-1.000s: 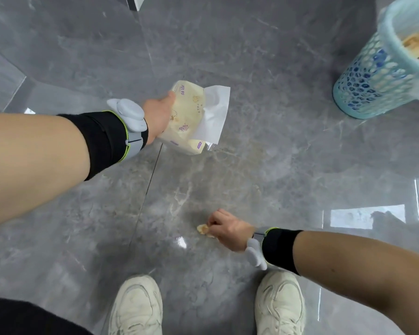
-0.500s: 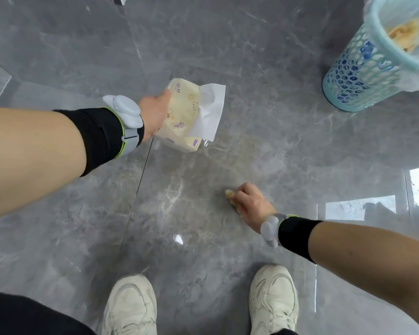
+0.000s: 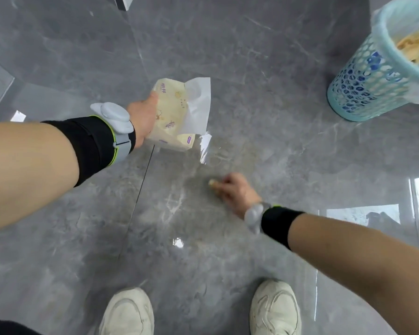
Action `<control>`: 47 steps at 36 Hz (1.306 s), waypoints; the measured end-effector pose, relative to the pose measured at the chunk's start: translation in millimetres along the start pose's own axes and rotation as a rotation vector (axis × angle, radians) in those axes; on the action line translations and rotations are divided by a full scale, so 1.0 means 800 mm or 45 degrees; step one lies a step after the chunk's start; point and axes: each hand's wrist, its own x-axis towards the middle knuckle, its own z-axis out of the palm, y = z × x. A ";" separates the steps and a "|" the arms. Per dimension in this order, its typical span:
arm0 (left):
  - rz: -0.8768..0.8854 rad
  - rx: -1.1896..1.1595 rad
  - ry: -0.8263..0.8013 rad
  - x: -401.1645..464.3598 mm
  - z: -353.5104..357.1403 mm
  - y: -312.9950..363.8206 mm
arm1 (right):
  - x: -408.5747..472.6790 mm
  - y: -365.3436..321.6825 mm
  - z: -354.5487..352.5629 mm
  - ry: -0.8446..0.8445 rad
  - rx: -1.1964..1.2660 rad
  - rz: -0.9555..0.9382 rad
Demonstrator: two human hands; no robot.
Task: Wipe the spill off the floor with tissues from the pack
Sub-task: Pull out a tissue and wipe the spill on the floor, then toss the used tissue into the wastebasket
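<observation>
My left hand [image 3: 144, 114] grips a pale yellow tissue pack [image 3: 171, 117] held above the floor, with a white tissue [image 3: 197, 102] sticking out of its opening. My right hand [image 3: 237, 193] is down on the grey marble floor, fingers closed on a small stained wad of tissue [image 3: 213, 183] that pokes out at the fingertips. A faint yellowish wet smear, the spill [image 3: 230, 153], lies on the tile just beyond that hand, below the pack.
A light blue perforated waste basket [image 3: 363, 93] with a plastic liner and used tissues inside stands at the upper right. My two white shoes [image 3: 128, 313] [image 3: 275, 308] are at the bottom. A dark tile joint [image 3: 143, 180] runs under the pack.
My right hand has slid the tissue wad across the floor, away from my shoes and to the right, toward the smear. The left hand keeps the pack in much the same place.
</observation>
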 end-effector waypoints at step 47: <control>0.150 0.165 -0.260 -0.032 0.083 0.033 | 0.049 0.074 -0.206 0.963 0.783 0.677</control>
